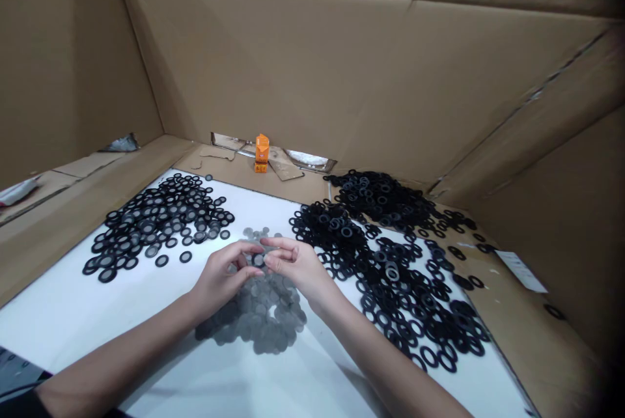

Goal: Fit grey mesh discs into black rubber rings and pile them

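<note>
Over the middle of the white board, my left hand (227,273) and my right hand (297,265) meet with fingers closed in a pinch. Between their fingertips is a black ring (258,260) with a pale grey disc in its centre. Each hand grips one side of it; the exact finger contact is partly hidden. Beneath the hands lies a loose heap of thin grey discs (268,320). To the left spreads a pile of black rings with grey centres (161,216). On the right are many plain black rings (405,288) with open holes.
Another heap of black rings (381,200) sits at the back right, spilling onto cardboard. A small orange box (262,151) stands behind the white board (322,379). Tall cardboard walls (293,66) enclose the work area. A white paper label (521,271) lies at the right.
</note>
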### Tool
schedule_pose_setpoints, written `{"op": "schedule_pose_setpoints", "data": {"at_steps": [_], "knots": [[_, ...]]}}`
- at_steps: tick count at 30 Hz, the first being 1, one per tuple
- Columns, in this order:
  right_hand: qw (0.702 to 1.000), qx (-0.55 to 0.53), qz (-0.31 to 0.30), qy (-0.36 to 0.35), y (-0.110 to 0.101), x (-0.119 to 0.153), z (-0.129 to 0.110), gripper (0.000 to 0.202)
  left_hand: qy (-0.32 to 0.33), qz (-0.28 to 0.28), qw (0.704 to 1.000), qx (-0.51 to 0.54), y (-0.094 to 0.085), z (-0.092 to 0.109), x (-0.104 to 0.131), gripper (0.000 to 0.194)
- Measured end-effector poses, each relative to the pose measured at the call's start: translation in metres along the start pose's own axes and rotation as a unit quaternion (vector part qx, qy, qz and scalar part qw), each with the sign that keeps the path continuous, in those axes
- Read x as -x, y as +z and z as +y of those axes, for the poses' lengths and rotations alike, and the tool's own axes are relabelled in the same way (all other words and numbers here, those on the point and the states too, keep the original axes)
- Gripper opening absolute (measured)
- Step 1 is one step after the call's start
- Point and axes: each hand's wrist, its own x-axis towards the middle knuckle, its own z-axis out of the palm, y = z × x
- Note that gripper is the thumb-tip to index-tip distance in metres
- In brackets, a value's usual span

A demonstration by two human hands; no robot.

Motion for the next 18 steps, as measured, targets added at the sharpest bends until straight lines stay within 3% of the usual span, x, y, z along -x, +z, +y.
{"op": "schedule_pose_setpoints", "data": {"at_steps": [6, 18], "knots": [[0.999, 0.029, -0.010, -0.016, 0.0020, -0.0003, -0.0022, 0.044, -0.045, 0.024, 0.998, 0.040, 0.0023, 0.0047, 0.0007, 0.017], [0.992, 0.123, -0.002, -0.042, 0.0034, 0.0013, -0.0043, 0.043, -0.130, 0.010, 0.978, 0.163, 0.0041, 0.0062, 0.0003, 0.019]]}}
